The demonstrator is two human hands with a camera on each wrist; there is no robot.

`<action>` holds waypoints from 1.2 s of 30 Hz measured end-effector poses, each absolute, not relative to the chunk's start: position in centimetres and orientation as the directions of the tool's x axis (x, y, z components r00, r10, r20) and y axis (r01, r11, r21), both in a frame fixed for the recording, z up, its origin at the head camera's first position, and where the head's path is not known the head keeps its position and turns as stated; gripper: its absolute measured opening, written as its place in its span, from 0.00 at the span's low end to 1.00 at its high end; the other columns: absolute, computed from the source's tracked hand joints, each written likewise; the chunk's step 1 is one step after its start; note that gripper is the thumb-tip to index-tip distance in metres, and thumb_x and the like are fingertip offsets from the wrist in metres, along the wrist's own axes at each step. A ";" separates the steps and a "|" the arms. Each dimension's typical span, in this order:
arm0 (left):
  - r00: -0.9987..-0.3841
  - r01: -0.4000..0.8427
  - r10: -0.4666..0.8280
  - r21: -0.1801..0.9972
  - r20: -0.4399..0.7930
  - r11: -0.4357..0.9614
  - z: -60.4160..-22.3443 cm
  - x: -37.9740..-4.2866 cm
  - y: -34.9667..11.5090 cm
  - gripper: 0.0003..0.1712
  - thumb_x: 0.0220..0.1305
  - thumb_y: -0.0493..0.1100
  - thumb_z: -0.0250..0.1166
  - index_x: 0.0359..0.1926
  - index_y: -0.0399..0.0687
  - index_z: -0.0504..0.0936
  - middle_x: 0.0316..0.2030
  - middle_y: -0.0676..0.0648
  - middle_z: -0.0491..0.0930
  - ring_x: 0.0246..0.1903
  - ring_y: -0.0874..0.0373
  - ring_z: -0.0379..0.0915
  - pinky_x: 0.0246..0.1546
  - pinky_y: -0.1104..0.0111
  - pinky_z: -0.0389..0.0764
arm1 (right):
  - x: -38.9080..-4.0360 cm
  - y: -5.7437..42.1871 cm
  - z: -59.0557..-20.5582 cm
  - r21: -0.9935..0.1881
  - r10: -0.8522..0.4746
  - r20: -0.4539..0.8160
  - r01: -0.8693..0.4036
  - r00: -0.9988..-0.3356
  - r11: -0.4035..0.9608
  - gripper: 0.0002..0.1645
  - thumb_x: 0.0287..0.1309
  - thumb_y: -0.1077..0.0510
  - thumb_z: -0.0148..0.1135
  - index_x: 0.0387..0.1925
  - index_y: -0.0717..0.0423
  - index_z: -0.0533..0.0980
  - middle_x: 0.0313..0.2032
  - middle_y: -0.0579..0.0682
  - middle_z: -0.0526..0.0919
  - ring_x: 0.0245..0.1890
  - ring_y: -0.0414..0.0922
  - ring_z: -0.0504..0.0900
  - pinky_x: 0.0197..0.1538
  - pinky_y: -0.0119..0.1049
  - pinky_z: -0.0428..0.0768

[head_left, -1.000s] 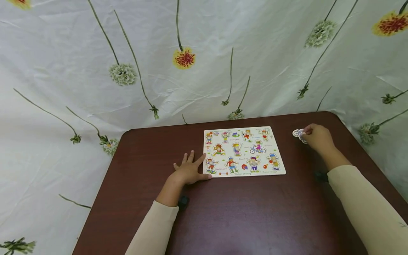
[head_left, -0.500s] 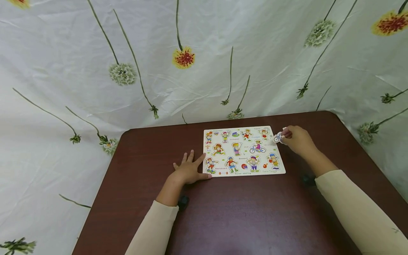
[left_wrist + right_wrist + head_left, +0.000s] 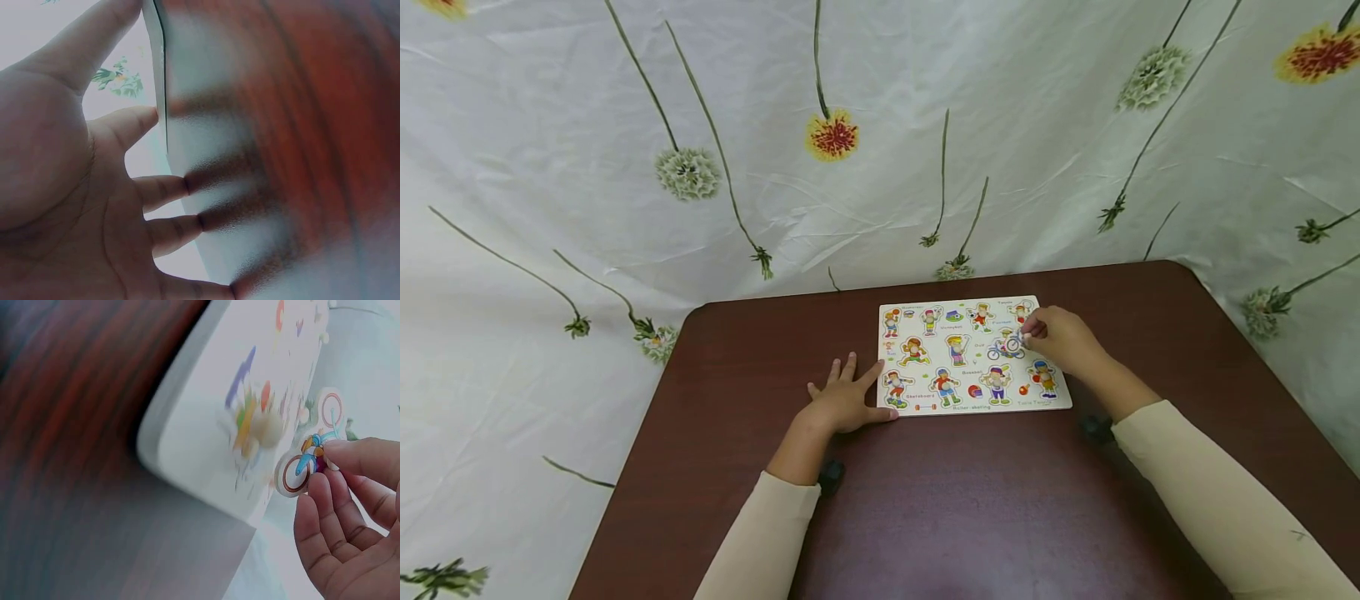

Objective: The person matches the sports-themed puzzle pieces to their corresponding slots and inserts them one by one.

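My left hand (image 3: 838, 407) lies with spread fingers at the left edge of a white wooden peg puzzle board (image 3: 937, 354), thumb and forefinger touching it. In the left wrist view the fingertips of that hand (image 3: 56, 181) rest on the tabletop and board edge. Over the board's right side, my right hand (image 3: 1071, 343) pinches a puzzle piece with a cyclist picture. The right wrist view shows the cyclist piece (image 3: 294, 475) tilted between thumb and fingers, raised off the board. A printed cyclist picture (image 3: 1004, 350) on the board lies just left of it, partly covered.
Several sports-figure pieces cover the board; a blurred one (image 3: 250, 428) near its corner carries a round knob. The board lies on a dark brown table (image 3: 970, 500), towards its far edge. Behind hangs a white cloth (image 3: 880, 208) with printed flowers.
My right hand has carried the cyclist piece leftward from the table right of the board to above the board's right side. My left hand has stayed in place.
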State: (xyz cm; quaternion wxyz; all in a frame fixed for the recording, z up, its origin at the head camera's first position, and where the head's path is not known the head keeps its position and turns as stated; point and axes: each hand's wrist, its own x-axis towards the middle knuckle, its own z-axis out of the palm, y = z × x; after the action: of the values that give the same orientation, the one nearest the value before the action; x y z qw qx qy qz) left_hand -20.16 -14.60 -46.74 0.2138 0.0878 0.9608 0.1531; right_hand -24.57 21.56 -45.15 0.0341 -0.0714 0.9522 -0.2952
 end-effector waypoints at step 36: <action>-0.890 0.107 0.238 0.329 -0.389 0.938 -46.7 -20.2 -14.6 0.54 0.61 0.71 0.65 0.81 0.70 0.49 0.81 0.38 0.36 0.80 0.35 0.30 0.67 0.23 0.41 | -26.6 18.6 -46.3 -0.453 -0.275 -0.152 -0.180 -0.949 0.873 0.03 0.67 0.62 0.62 0.36 0.59 0.79 0.36 0.54 0.82 0.35 0.47 0.77 0.41 0.39 0.75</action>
State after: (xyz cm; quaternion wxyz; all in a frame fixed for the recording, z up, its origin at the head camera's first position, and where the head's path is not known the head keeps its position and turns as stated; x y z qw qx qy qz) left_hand -20.16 -14.65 -46.74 0.2168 0.0897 0.9603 0.1512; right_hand -26.62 18.60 -46.33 0.1064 -0.1183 0.9619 -0.2224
